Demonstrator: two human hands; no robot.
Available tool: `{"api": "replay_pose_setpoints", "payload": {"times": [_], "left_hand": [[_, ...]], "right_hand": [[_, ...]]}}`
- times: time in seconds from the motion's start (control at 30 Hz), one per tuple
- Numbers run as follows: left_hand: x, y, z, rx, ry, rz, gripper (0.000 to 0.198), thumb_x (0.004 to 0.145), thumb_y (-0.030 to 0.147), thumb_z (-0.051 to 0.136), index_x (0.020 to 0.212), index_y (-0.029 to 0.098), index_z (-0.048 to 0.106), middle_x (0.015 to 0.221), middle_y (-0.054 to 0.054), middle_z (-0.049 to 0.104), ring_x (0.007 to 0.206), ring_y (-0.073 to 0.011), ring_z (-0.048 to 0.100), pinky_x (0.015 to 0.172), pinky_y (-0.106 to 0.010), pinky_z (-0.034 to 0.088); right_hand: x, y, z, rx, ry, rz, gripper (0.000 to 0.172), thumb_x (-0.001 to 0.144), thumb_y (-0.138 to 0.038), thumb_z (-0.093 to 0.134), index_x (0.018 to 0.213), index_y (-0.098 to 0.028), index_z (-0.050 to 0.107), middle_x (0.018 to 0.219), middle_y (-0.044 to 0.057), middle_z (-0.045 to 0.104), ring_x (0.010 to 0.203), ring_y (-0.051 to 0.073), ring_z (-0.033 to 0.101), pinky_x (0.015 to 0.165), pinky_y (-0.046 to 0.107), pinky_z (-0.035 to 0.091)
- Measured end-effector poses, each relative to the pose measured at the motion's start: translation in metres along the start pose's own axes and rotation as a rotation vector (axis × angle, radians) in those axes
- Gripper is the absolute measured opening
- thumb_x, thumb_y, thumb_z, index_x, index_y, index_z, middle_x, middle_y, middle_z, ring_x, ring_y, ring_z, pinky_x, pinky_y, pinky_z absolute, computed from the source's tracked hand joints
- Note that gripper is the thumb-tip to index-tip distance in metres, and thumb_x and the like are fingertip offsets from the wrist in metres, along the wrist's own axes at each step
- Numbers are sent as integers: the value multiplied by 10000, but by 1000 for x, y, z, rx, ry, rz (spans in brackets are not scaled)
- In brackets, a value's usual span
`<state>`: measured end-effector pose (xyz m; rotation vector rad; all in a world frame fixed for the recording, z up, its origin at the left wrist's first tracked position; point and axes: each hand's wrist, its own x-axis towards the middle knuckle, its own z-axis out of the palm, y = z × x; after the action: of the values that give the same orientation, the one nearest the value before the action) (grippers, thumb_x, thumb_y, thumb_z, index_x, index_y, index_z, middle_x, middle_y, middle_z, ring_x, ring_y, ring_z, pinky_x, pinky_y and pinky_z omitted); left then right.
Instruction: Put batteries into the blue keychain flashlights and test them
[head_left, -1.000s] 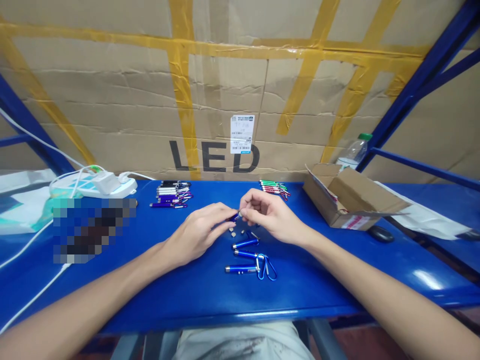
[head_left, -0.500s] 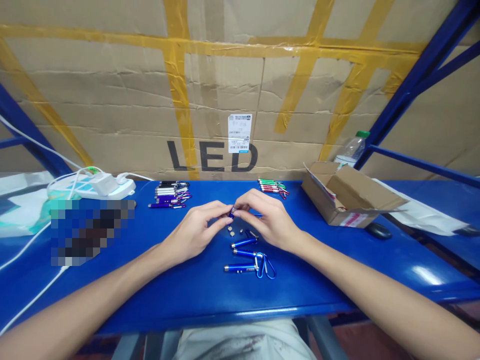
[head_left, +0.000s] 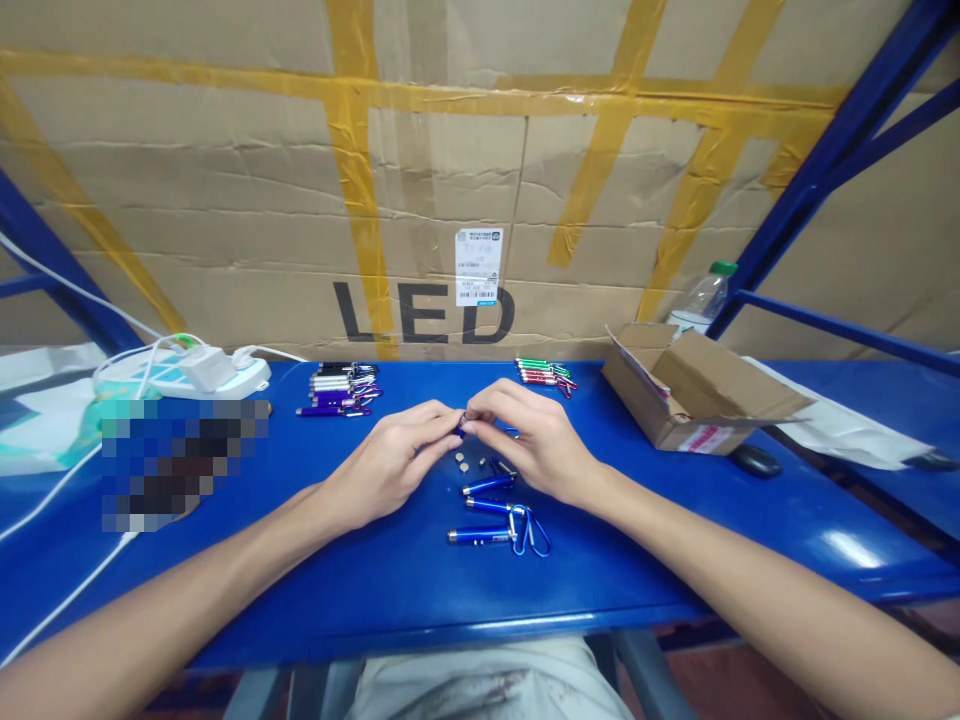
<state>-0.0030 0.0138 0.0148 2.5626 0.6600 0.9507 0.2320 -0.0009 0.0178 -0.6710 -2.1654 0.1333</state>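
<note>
Between the fingertips of both hands is a short blue flashlight part (head_left: 461, 427), mostly hidden by the fingers. My left hand (head_left: 401, 460) pinches it from the left, and my right hand (head_left: 532, 435) pinches it from the right. Just below lie small round button cells (head_left: 462, 462) and a tiny metal piece (head_left: 482, 463). Nearer to me rest blue keychain flashlights, among them one with a silver tip (head_left: 487, 485), another behind a blue carabiner clip (head_left: 531, 532), and a longer blue flashlight (head_left: 480, 537) in front.
Rows of black, silver and purple flashlights (head_left: 341, 385) lie back left; green and red ones (head_left: 544, 373) lie back right. An open cardboard box (head_left: 697, 385), a black mouse (head_left: 755, 460) and a bottle (head_left: 705, 298) stand right. A power strip (head_left: 225, 378) with white cables sits left.
The blue part has tilted or sunk slightly between the fingertips, and less of it shows now. Both hands stay almost in the same place. The flashlights on the table have not moved.
</note>
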Motion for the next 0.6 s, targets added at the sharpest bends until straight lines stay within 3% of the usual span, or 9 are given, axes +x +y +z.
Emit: {"api": "replay_pose_setpoints", "payload": {"times": [0.3,0.6], "left_hand": [[0,-2,-2,23,-33,5,216,1125,258,516,1218,184,697,1157,-82,705,1070,-199,668,960,-314,520],[1,0,-2,3,15,3,245,1111,248,537,1240,194,739,1138,-79,728,1041,-201,683,943,-317,537]], "right_hand": [[1,2,-2,-5,5,-24,99,1105,-220,569,1127,-205,664,1060,76,685,987,200,669,892,344,568],[2,2,-2,-15,8,-42,96,1100,-203,572,1131,-202,663,1055,77,684,988,201,670,890,342,570]]}}
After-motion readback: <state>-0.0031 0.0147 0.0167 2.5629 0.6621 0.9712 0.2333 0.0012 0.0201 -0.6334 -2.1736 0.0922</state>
